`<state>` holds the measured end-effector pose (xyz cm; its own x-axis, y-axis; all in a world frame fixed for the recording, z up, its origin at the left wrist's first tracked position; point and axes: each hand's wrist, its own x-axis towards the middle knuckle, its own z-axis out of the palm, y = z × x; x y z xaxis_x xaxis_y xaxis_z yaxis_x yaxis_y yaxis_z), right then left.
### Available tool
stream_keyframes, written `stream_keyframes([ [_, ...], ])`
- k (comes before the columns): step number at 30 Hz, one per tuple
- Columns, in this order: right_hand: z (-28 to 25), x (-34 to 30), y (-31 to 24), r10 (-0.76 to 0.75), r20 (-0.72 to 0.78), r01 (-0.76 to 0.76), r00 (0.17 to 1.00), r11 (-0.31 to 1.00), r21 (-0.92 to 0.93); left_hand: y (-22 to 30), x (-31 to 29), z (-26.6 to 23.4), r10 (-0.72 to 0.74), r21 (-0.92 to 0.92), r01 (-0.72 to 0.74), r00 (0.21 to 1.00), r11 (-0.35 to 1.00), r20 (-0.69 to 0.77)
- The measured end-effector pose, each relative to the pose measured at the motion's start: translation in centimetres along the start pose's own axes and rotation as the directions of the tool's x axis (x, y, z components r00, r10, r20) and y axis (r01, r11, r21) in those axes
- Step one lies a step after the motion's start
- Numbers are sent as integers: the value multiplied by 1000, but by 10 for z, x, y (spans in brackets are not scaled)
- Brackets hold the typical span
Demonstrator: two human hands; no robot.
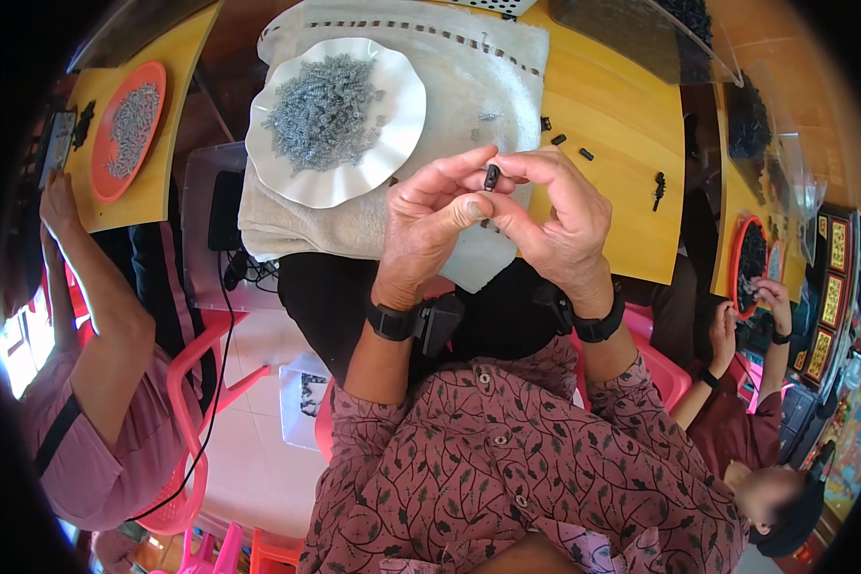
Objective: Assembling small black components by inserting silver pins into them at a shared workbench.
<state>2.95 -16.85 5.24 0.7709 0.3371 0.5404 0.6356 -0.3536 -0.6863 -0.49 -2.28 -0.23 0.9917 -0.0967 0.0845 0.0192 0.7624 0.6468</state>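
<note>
Between the fingertips of both hands is a small black plastic part (491,177), held up over the near edge of the towel. My left hand (435,206) pinches it from the left with thumb and finger. From the right, my right hand (562,215) grips the same part, also closed. A white plate with a wavy rim (407,105) stands left of my hands on the folded towel (459,81). Heaped on it are many small clear grey pieces (325,113). Several more small black parts (586,153) lie on the yellow table to the right.
The yellow table (631,220) runs under the towel. At its right lies a black jointed piece (659,191). Co-workers sit at both sides, one by an orange plate (105,153), one by a red tray (748,258). A cable (222,373) hangs at the left.
</note>
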Motion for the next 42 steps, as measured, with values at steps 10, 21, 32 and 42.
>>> stream_keyframes([
  [10, -2, -14, 8, 23, -83, -25, 996, 999, -21, -12, 1, 4, -10, 47, 11, 1000, 999, -29],
  [21, -4, -23, 0, 152, -31, -149, 988, 985, 88, -12, 6, 7, -81, 0, 82, 984, 997, -158],
  [32, -2, -44, 29, 447, -12, -437, 894, 879, 191, -6, 9, 14, -84, 59, 107, 949, 992, -304],
  [42, 7, -44, 35, 433, -66, -420, 899, 895, 150, 18, 40, 34, -105, 9, 118, 915, 993, -389],
])
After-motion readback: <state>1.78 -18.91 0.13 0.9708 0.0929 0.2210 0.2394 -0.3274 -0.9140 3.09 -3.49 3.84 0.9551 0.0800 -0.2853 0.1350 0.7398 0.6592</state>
